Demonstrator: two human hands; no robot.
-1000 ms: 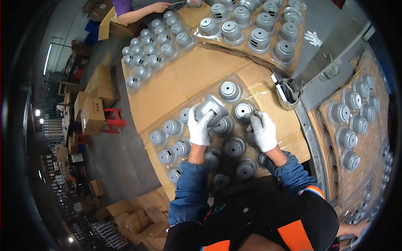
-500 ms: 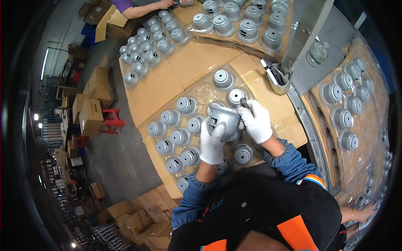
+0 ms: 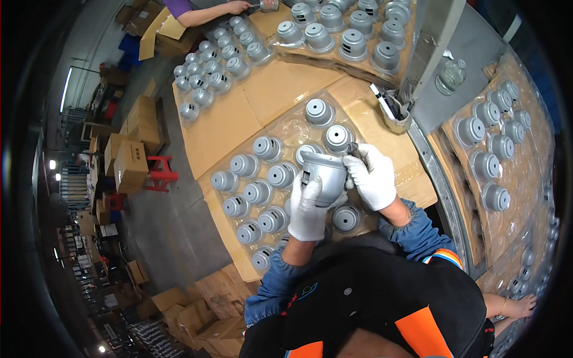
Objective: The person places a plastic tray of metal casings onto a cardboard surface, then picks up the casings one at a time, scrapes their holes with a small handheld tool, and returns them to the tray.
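Note:
A grey metal cup (image 3: pixel 326 179) with a dark rectangular slot is tilted in my gloved left hand (image 3: pixel 307 209), its wide rim facing up. My gloved right hand (image 3: pixel 371 176) is beside the rim, its fingers pinched on a small dark tool (image 3: pixel 353 149). Below both hands, a clear plastic tray (image 3: pixel 292 128) holds several similar grey cups, such as one (image 3: pixel 320 113) at its far corner. The tray rests on brown cardboard (image 3: pixel 221 140). My hands partly cover the cups beneath them.
A holder (image 3: pixel 397 121) with pens stands by a metal post (image 3: pixel 439 45); a clear bottle (image 3: pixel 450 76) is behind it. More cups stand on trays at the back and right. Another person's arm (image 3: pixel 209 15) is at the top, another person's hand (image 3: pixel 522 306) at lower right.
From one second ago, the held cup has turned rim-up and moved down and right. My right hand has come close to its rim. Since half a second ago, the cup has tilted slightly.

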